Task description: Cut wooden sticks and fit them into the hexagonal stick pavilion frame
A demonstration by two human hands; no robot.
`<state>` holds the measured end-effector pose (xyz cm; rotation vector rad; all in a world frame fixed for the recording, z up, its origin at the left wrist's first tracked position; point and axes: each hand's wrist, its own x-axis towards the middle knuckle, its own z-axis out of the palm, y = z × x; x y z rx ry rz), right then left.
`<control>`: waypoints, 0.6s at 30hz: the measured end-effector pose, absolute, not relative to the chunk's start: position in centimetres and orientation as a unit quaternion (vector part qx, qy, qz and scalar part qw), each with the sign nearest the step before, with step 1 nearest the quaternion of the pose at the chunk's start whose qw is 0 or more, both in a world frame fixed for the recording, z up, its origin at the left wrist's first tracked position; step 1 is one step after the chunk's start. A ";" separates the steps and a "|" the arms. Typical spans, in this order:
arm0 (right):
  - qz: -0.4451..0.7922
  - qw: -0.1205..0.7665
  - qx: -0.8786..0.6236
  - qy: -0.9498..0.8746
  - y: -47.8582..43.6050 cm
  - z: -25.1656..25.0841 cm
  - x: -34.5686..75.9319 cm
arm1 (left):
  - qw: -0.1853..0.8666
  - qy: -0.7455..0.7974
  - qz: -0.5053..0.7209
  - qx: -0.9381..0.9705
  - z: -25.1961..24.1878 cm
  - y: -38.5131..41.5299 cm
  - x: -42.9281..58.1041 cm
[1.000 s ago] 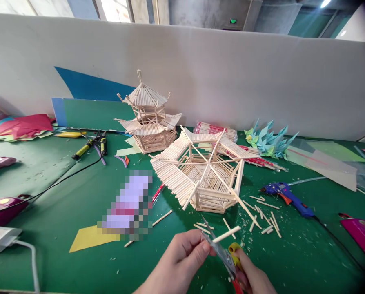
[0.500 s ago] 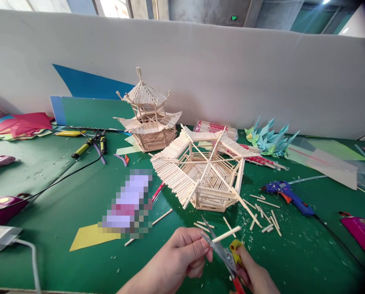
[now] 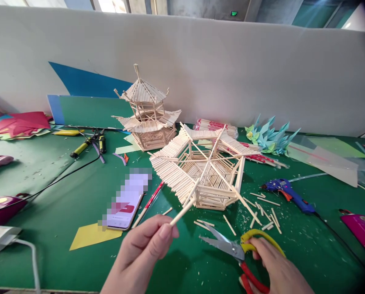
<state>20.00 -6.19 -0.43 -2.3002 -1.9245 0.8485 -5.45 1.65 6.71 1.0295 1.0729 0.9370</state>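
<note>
The green table (image 3: 78, 196) fills the lower two thirds of the frame, and it bears everything else. In the centre stands the unfinished stick roof (image 3: 201, 171), just beyond both hands, so it is within easy reach. Behind it, up and to the left, the finished pagoda (image 3: 145, 118) stands upright and apart.

At the bottom centre, the left hand (image 3: 139, 253) pinches a thin wooden stick (image 3: 182, 211) between thumb and forefinger. It grips only the near end, so most of the length is free and points up and right, with its tip close to the edge of the roof; whether it touches, I cannot tell.

At the bottom right, the right hand (image 3: 277, 271) has its fingers closed around the yellow and red handles of the scissors (image 3: 228, 246). The blades stand apart and point left, near the stick but not touching it.

The blue glue gun (image 3: 288, 194) lies at the right, near the roof. Between the two lie short cut pieces (image 3: 265, 212), scattered just above the scissors.
</note>
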 end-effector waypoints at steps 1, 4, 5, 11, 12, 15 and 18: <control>0.260 -0.002 -0.734 -0.627 -6.0 -0.4 20.4 | 0.608 0.487 0.401 0.482 6.6 1.4 -5.2; 0.234 -0.020 -0.716 -0.658 -5.3 -0.7 21.1 | 0.545 0.497 0.378 0.560 5.5 0.9 -4.0; 0.219 -0.016 -0.710 -0.670 -5.0 -0.8 21.4 | 0.534 0.491 0.370 0.581 5.1 0.9 -3.6; 0.098 0.055 -0.674 -0.730 -4.8 0.6 22.4 | 0.469 0.468 0.320 0.677 4.1 1.3 -2.4; 0.076 0.088 -0.658 -0.744 -4.9 1.2 22.1 | 0.461 0.460 0.315 0.690 4.2 1.3 -2.3; 0.018 0.210 -0.580 -0.787 -4.8 2.9 20.0 | 0.441 0.436 0.278 0.733 4.4 1.1 -2.0; 0.009 0.213 -0.516 -0.830 -4.2 3.7 17.7 | 0.425 0.395 0.226 0.782 3.8 0.5 -1.9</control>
